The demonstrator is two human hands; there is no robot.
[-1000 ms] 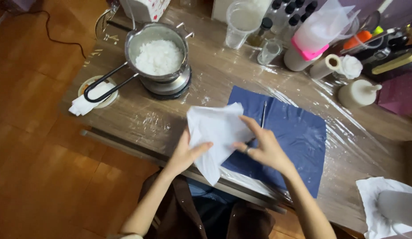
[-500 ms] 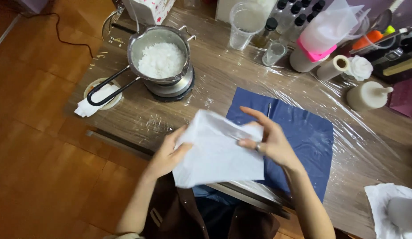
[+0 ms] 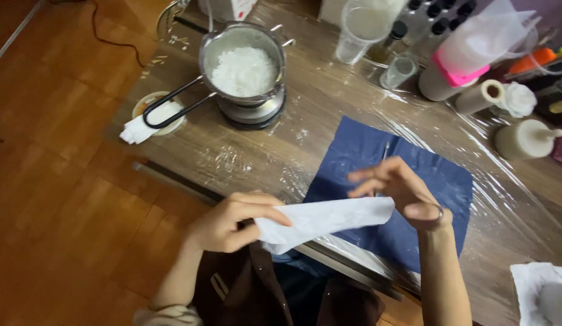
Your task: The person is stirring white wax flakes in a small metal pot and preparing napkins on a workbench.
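Note:
My left hand [image 3: 233, 220] pinches the left end of a white paper sheet [image 3: 320, 222] and holds it lifted above the near table edge. My right hand [image 3: 402, 190], with a ring on one finger, holds the sheet's right end from behind, its fingers spread. Under the hands a dark blue cloth [image 3: 408, 199] lies flat on the wooden table [image 3: 329, 102], which is covered with clear plastic film. A thin metal tool [image 3: 385, 150] rests on the cloth.
A steel saucepan of white flakes [image 3: 245, 69] sits on a small burner at the back left, its black handle over a small dish with a tissue [image 3: 149, 118]. Cups, bottles, a paper roll [image 3: 481, 96] and a white container [image 3: 525, 139] line the back. White paper [image 3: 540, 290] lies far right.
The white sheet lay on the blue cloth under both hands. Both hands have lifted it off the cloth and turned it toward me, so it now shows nearly edge-on.

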